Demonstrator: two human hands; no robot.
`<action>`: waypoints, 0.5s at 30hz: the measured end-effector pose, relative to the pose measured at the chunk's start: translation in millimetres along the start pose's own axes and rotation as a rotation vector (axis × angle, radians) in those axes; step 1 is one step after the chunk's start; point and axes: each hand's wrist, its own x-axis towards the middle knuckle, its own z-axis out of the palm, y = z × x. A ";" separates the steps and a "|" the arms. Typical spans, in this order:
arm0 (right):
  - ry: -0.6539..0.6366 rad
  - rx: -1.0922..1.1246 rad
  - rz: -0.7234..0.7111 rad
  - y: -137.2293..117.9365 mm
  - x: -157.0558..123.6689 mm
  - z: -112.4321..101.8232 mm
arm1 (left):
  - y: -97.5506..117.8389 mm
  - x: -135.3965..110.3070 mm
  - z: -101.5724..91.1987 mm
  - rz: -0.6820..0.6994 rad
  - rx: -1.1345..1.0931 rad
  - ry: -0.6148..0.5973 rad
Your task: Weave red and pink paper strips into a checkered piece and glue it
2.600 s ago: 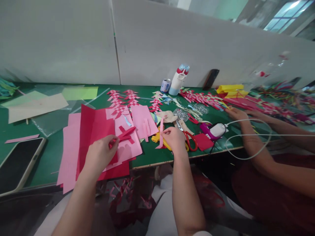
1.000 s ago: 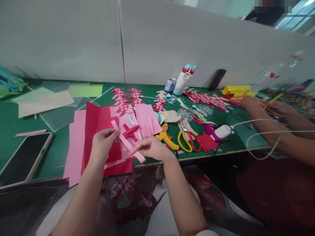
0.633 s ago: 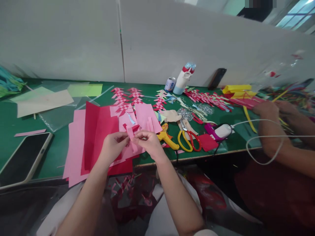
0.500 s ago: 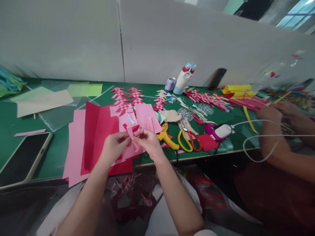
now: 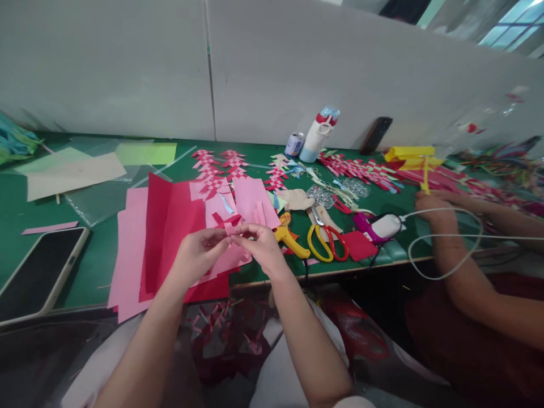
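Note:
My left hand [image 5: 202,249] and my right hand [image 5: 258,242] meet above a pile of paper, fingertips pinched together on a pink paper strip [image 5: 230,228]. The strip's lower part is hidden by my fingers. Right behind it lie short red paper strips [image 5: 221,217]. Under my left wrist is a folded red sheet [image 5: 176,226] on top of pink sheets [image 5: 127,255]. Just right of my right hand are a yellow glue gun [image 5: 293,241] and scissors [image 5: 325,238] with one yellow and one red handle.
Woven red-and-pink paper chains [image 5: 208,170] lie at the back near a can [image 5: 294,145] and a white bottle [image 5: 317,136]. A phone [image 5: 38,275] rests at left. On the right, a co-worker's hands [image 5: 436,207] hold a yellow strip, near a white cable [image 5: 442,277].
The pink strip is lower and more covered by my fingers, which have drawn closer together. The co-worker's hands have moved left with a yellow strip.

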 end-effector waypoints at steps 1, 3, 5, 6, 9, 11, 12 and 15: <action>-0.024 0.011 0.012 -0.8 -0.6 0.5 | -0.4 0.2 0.1 0.006 -0.022 0.042; -0.070 0.030 0.031 -1.9 -1.8 2.0 | -0.1 0.4 0.5 0.021 -0.063 0.120; -0.099 0.023 0.056 -2.8 -3.2 3.4 | 1.3 0.2 0.9 0.019 -0.073 0.173; -0.106 0.010 0.061 -3.3 -3.9 3.9 | 2.2 0.0 1.0 0.014 -0.072 0.187; -0.124 -0.027 0.049 -4.8 -5.7 4.9 | 4.3 -1.2 0.9 -0.006 -0.081 0.192; -0.146 -0.031 0.035 -5.3 -6.6 5.5 | 4.4 -1.9 0.7 -0.017 -0.112 0.189; -0.157 -0.022 0.034 -5.2 -6.8 5.8 | 4.1 -2.2 0.6 -0.023 -0.133 0.190; -0.173 0.016 0.027 -4.0 -7.0 6.8 | 2.4 -2.1 0.7 -0.043 -0.206 0.195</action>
